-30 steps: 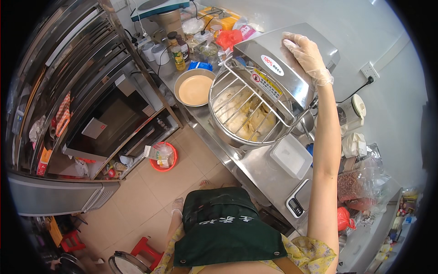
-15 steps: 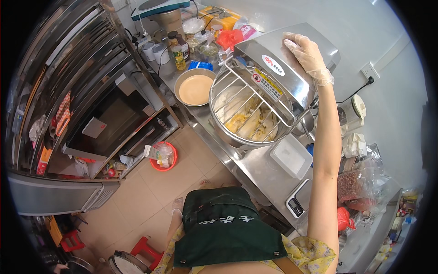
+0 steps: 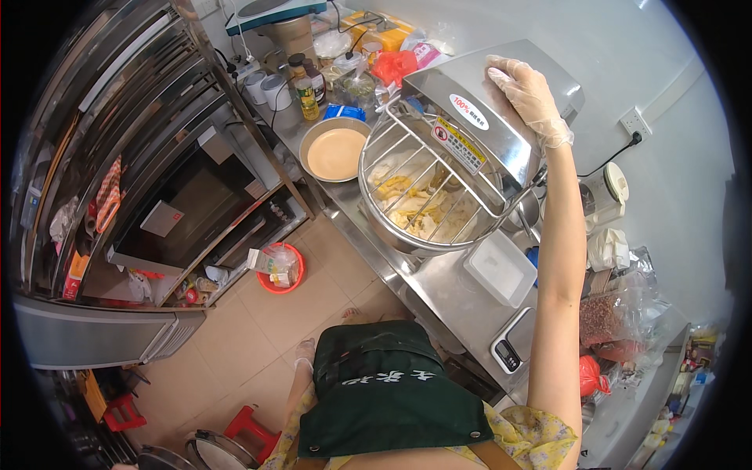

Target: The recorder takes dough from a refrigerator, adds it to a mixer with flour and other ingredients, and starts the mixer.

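Note:
My right hand [image 3: 526, 100], in a clear disposable glove, grips the top of the steel mixer housing [image 3: 486, 102] with bent fingers. Under the barred guard [image 3: 399, 117], the bowl [image 3: 392, 235] holds pale dough streaked with yellow [image 3: 415, 211]. My left hand [image 3: 304, 356] hangs low beside my green apron [image 3: 392, 415], also gloved; its fingers are too small and indistinct to read. A round pan with a beige inside [image 3: 335, 153] sits left of the mixer.
A translucent container [image 3: 500, 268] and small scale [image 3: 513, 341] lie on the steel counter [image 3: 431, 290], with bottles [image 3: 305, 94] and bags behind. Racks and an oven [image 3: 188, 196] stand left. A red basin [image 3: 278, 283] and red stool [image 3: 251, 431] are on the floor.
The dough in the bowl has shifted and shows its yellow streaks differently. Dark round items at the lower left edge have moved slightly. My right hand has stayed in place.

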A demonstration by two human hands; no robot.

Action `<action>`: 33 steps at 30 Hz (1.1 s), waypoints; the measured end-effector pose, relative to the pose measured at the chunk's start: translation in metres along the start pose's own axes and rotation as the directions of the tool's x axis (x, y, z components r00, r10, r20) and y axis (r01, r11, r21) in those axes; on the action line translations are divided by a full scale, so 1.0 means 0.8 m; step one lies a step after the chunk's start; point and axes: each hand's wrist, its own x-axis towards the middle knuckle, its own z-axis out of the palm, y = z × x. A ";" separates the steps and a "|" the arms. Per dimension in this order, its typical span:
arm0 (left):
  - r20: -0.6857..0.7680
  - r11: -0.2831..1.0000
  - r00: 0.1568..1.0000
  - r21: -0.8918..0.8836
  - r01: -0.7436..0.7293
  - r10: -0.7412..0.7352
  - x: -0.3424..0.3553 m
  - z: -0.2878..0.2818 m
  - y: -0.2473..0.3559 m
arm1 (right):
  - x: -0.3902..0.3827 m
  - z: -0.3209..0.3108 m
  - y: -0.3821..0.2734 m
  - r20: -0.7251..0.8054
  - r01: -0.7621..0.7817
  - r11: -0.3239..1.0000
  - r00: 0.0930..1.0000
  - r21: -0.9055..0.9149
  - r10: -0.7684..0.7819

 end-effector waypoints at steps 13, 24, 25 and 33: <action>0.069 0.996 0.997 0.082 0.023 -0.029 -0.003 -0.009 0.008 | 0.000 0.000 -0.002 0.010 -0.007 1.000 1.000 -0.005 0.007; 0.028 1.000 0.999 0.011 0.024 -0.024 -0.001 -0.005 0.007 | 0.000 0.000 0.001 0.005 -0.006 1.000 1.000 0.020 0.006; 0.030 0.999 0.999 -0.001 0.043 -0.043 -0.003 -0.007 0.010 | 0.000 0.000 0.001 0.014 -0.018 1.000 1.000 0.025 0.017; 0.056 0.995 0.998 0.100 -0.004 -0.001 -0.003 -0.009 0.008 | 0.000 0.000 0.001 0.005 -0.002 1.000 1.000 0.030 0.001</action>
